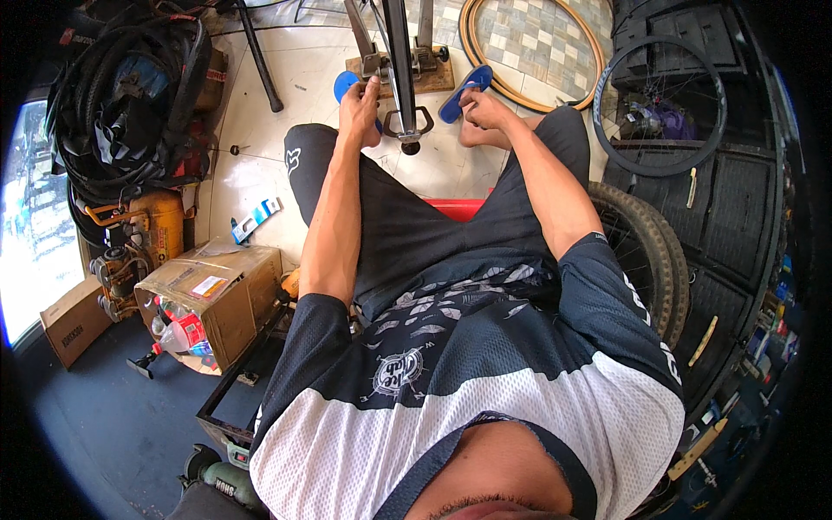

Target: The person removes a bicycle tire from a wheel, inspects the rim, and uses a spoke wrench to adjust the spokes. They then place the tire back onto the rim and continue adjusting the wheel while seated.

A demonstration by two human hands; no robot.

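Between my knees a narrow black wheel rim, seen edge-on, stands upright in a grey metal truing stand on a wooden base. A dark metal bracket sits at its near end. My left hand is just left of the rim, its thumb and fingers stretched forward near the stand; I cannot see it gripping anything. To the right of the rim, apart from it, my right hand has its fingers curled in a pinch. What those fingers hold, if anything, is too small to make out.
Blue slippers lie by my feet. Tan-edged tires and a spoked wheel are at the right, with knobby tires nearer. Left are piled black tires, an orange compressor and a cardboard box of bottles.
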